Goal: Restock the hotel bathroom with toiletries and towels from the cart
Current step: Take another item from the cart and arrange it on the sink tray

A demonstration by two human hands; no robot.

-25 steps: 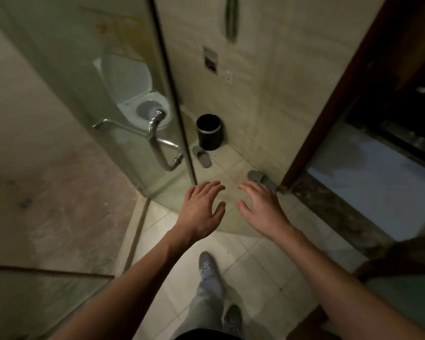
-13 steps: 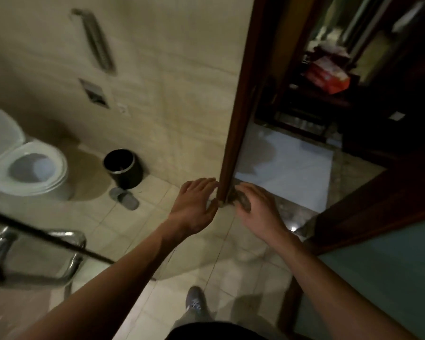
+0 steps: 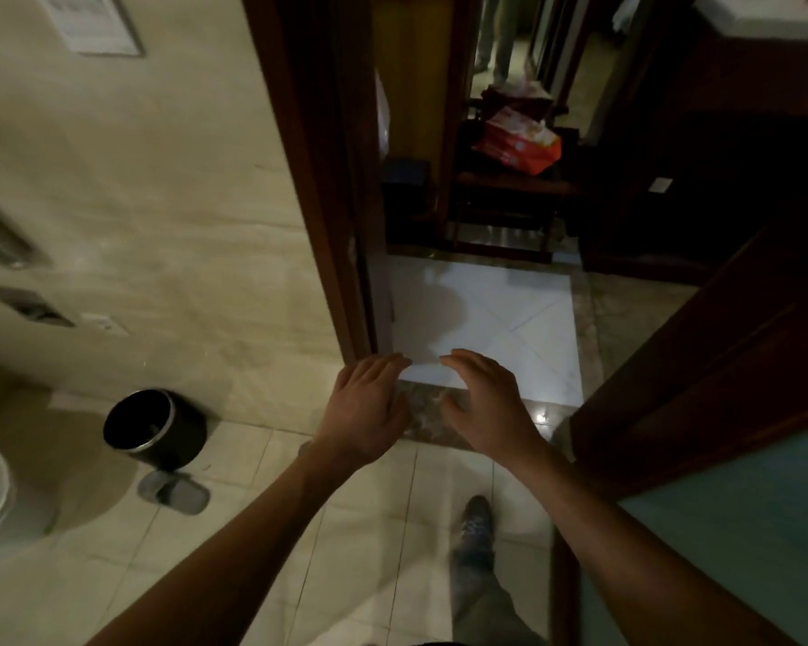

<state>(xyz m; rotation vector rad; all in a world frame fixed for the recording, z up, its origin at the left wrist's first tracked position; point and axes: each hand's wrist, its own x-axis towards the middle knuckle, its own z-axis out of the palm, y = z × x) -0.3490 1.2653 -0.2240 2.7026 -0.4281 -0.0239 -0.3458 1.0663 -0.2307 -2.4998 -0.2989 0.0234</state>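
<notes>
Crumpled orange pack (image 3: 516, 149), atop dark wooden stand (image 3: 509, 186)

One head-worn view looks forward and steeply down, near both forearms, toward the doorway (image 3: 481, 291) ahead

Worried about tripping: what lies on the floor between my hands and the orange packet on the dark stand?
In the head view, only the brown marble threshold strip and bare white floor tiles lie there.
</notes>
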